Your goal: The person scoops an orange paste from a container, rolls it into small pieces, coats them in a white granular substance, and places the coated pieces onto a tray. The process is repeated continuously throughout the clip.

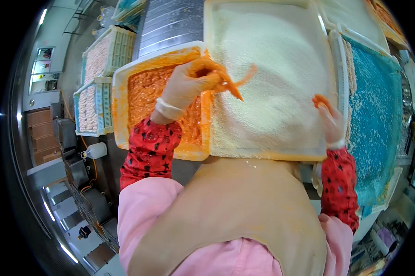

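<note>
The left hand (186,87) has its gloved fingers pinched on an orange strip (236,90), which juts out over the powder (267,46); its long axis slants, the free tip pointing down and to the right, toward the wearer. A second strip (249,77) beside it slants up and right, blurred, and whether it hangs from the fingers or is loose I cannot tell. The right hand (330,122) is at the right rim of the tray (271,157), fingertips orange; whether they grip anything is unclear. Under the left wrist, the tub (120,99) holds plenty of orange mass (145,94), so most of this batch looks unhandled, with just these strips out over the powder. Further out, pale pieces (97,64) fill stacked crates (124,48) to the left, perhaps finished work, though that is a guess; a blue-lined crate (375,115) speckled with white stands to the right.
</note>
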Demonstrator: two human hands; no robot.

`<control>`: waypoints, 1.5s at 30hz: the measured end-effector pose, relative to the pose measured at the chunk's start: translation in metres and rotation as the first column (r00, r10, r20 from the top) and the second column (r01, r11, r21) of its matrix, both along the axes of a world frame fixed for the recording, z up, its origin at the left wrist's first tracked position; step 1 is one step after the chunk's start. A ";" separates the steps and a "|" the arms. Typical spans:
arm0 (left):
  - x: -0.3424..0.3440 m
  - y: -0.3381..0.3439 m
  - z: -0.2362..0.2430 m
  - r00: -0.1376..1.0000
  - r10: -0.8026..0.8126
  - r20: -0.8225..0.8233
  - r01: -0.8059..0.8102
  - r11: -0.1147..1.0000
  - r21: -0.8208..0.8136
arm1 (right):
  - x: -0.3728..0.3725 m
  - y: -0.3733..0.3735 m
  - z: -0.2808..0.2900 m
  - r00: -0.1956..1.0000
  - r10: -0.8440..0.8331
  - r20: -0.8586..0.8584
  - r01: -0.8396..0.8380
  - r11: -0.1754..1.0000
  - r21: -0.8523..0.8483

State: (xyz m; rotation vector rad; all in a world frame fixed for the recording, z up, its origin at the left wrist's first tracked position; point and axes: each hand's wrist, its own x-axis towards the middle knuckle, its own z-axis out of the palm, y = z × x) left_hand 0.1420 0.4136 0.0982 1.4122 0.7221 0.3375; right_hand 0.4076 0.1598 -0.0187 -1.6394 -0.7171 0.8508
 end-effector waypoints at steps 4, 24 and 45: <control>0.024 -0.019 -0.059 0.982 -0.048 -0.183 0.102 0.948 0.301 | -0.007 0.047 -0.061 0.956 0.097 0.276 -0.026 0.968 -0.248; -0.016 -0.020 -0.096 0.940 0.304 -0.151 -0.254 0.925 0.283 | -0.092 0.113 -0.020 0.751 0.532 0.390 -0.235 0.768 -0.595; -0.134 0.027 -0.153 0.692 0.566 -0.448 0.139 0.505 0.852 | -0.045 0.087 0.016 0.452 -0.015 -0.892 0.045 0.999 0.006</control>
